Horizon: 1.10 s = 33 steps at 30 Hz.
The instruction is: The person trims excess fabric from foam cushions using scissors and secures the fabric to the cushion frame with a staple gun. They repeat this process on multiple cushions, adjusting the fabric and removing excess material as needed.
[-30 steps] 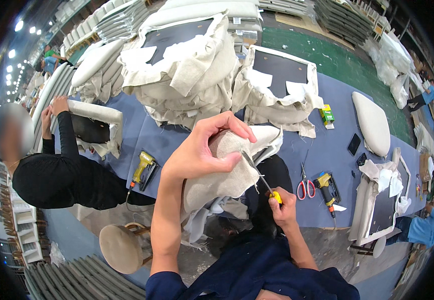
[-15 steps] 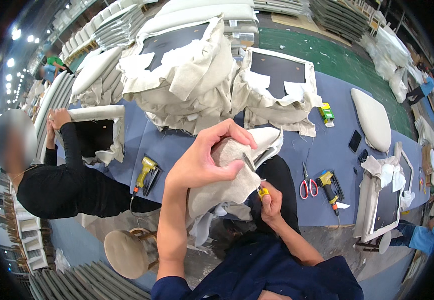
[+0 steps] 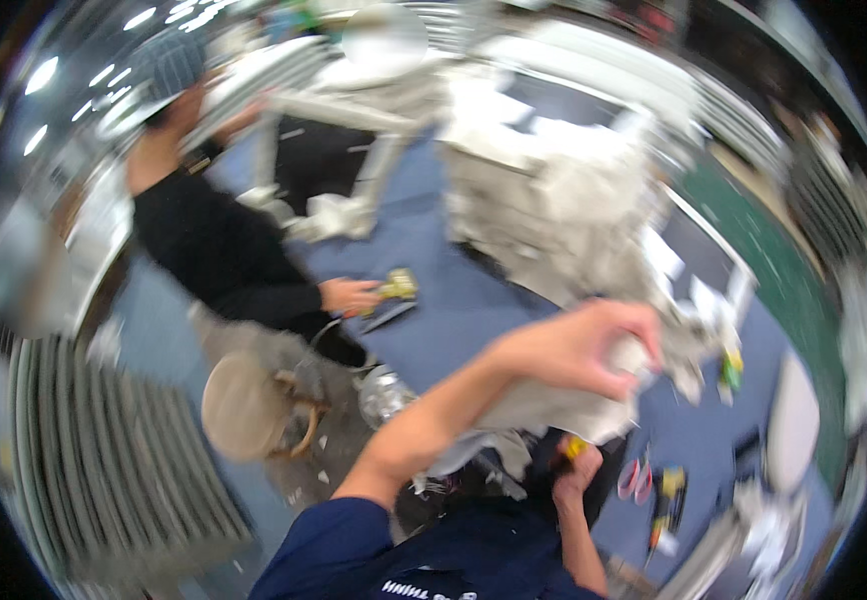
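My left hand (image 3: 594, 350) is closed on a piece of beige upholstery fabric (image 3: 544, 408), thumb and fingers curled round its bunched upper end. The cloth hangs down toward my lap. Below it and to the right, my right hand (image 3: 576, 478) grips a small yellow-handled tool (image 3: 576, 446) close to the fabric's lower edge. Blur hides the tool's working end, so its kind does not show. Red-handled scissors (image 3: 636, 480) and a yellow nail gun (image 3: 668, 500) lie on the blue table (image 3: 694, 440) to the right of my hands.
At the left a co-worker in black holds another yellow nail gun (image 3: 394, 290) beside a padded frame (image 3: 374, 118). Fabric-draped seat panels (image 3: 554, 200) are piled ahead. A round stool (image 3: 246, 405) stands at lower left, near stacked grey panels (image 3: 124, 460).
The whole view has swung left, so the table and my hands appear farther right and tilted. The co-worker's hand has taken hold of the nail gun. I still grip the fabric and the yellow-handled tool.
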Tool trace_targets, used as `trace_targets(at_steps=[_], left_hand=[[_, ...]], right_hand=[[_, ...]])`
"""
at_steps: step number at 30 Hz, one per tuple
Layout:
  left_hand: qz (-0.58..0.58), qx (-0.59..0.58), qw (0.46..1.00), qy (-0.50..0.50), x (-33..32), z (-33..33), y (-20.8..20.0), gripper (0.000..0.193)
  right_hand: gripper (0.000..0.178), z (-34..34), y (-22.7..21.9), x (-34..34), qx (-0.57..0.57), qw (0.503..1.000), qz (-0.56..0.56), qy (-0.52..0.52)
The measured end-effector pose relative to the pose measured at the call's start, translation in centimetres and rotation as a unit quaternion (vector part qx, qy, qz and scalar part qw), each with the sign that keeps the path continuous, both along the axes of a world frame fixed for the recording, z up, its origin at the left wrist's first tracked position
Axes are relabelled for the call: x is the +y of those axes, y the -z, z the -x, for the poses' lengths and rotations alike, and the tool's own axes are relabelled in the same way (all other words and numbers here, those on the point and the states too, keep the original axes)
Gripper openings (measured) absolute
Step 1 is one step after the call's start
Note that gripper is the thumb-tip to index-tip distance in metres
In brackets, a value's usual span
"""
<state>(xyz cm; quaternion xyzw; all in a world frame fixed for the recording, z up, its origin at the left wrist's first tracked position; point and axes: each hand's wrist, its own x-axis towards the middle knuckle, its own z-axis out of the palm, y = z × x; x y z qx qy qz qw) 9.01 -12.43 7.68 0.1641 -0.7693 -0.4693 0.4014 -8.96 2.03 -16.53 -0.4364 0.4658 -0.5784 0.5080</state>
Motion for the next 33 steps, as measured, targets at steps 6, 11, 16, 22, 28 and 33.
trace_targets(at_steps=[6, 11, 16, 22, 28, 33], left_hand=[[0.029, 0.006, 0.999, -0.018, 1.4, -0.8, -0.3, 0.028], [0.013, 0.031, 0.999, -0.018, 1.5, -1.9, 0.2, 0.022], [-0.11, -0.014, 0.994, 0.017, 0.8, -5.9, -0.8, 0.014], [-0.09, 0.091, 0.991, 0.03, -1.3, -6.1, -0.7, 0.024], [-0.143, 0.067, 0.987, -0.002, -0.4, -5.0, 0.6, 0.021], [-0.147, 0.033, 0.989, 0.008, -0.2, -3.0, -1.3, 0.022]], right_hand=[[0.079, -0.7, 0.4, -0.8, -0.305, 0.866, -0.11, -0.381], [0.078, 2.5, -3.7, -1.2, -0.494, 0.718, -0.004, -0.49], [0.061, 13.0, 1.9, -5.8, -0.291, 0.955, -0.064, 0.008], [0.047, 32.0, 27.5, -3.8, 0.17, 0.947, -0.222, 0.159], [0.038, 21.5, 18.4, -4.4, 0.547, 0.821, -0.045, 0.157], [0.039, 4.3, -14.3, -8.0, 0.357, 0.892, 0.255, 0.109]])
